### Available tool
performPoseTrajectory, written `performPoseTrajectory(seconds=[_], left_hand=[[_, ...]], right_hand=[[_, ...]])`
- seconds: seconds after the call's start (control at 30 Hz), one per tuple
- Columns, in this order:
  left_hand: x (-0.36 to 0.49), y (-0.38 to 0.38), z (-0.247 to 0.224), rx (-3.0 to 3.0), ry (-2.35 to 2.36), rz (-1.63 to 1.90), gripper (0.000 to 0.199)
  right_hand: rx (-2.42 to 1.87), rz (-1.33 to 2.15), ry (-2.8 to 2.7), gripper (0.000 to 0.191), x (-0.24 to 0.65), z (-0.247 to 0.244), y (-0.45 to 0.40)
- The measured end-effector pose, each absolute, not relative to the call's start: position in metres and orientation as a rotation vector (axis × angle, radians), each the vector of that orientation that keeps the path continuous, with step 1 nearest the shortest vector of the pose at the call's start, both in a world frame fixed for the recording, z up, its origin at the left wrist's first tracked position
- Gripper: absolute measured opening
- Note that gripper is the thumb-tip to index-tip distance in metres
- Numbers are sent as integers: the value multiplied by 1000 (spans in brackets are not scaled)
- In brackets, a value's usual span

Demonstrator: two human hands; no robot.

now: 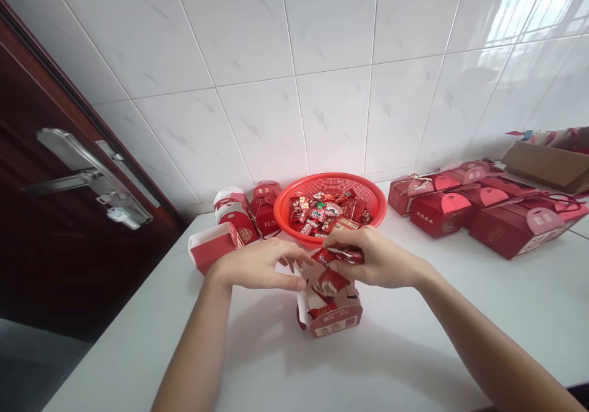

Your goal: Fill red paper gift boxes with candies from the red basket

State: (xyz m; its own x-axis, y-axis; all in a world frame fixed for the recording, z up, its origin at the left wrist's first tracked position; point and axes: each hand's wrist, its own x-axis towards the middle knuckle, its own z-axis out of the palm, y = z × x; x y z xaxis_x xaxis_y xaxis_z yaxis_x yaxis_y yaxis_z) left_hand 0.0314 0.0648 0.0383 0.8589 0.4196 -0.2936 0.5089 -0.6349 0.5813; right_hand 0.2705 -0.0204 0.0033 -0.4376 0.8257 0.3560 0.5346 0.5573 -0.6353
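A small red gift box [337, 323] stands on the white table in front of me, its top flaps up and red wrapped pieces inside. My right hand [373, 257] is over the box's far right side, fingers closed on red candy packets [324, 256]. My left hand [264, 264] reaches over the box's left flap with thumb and fingers apart and nothing in them; whether the thumb touches the flap I cannot tell. Just beyond the hands sits a red plastic basket [378, 206] with many wrapped candies [322, 214] in it.
Left of the basket are open red boxes [212, 246] and a closed one [265, 215]. Several closed red boxes [506, 231] line the right side. A brown cardboard box [545, 166] is at far right. White tiles back the table; a door handle [92, 175] is at left.
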Motion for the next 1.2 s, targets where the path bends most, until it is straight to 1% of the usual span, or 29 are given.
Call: performPoseTrajectory(seconds=[0.2,0.33,0.47,0.6,0.7,0.8,0.97,1.03,1.13,1.2], left_hand=[[32,62,40,2373,726,-211,44],[31,62,39,2383,671,-192,46],[31,63,37,2396,668,-178,47],[32,64,35,2377,605,-145,39],[34,64,34,2346,599,-157,31],[33,63,34,2317,605,-172,26],[32,64,34,2324,649,-144,34],[33,66,33,2315,620,-155,34],[34,68,33,2307,579,-172,34],[35,68,34,2306,569,-177,39]], right_hand=[[-1173,539,-2234,2,268,11,-24],[-1170,661,-2293,9,264,10,-24],[-1192,654,-2257,11,258,10,-23],[-1066,698,-2042,15,246,17,-21],[-886,831,-1825,15,233,21,-17],[-821,868,-1754,14,225,19,-12],[-905,813,-2030,13,237,14,-7],[-937,787,-2181,10,245,15,-8],[-1039,633,-2339,8,252,18,-9],[-1098,546,-2375,12,253,18,-9]])
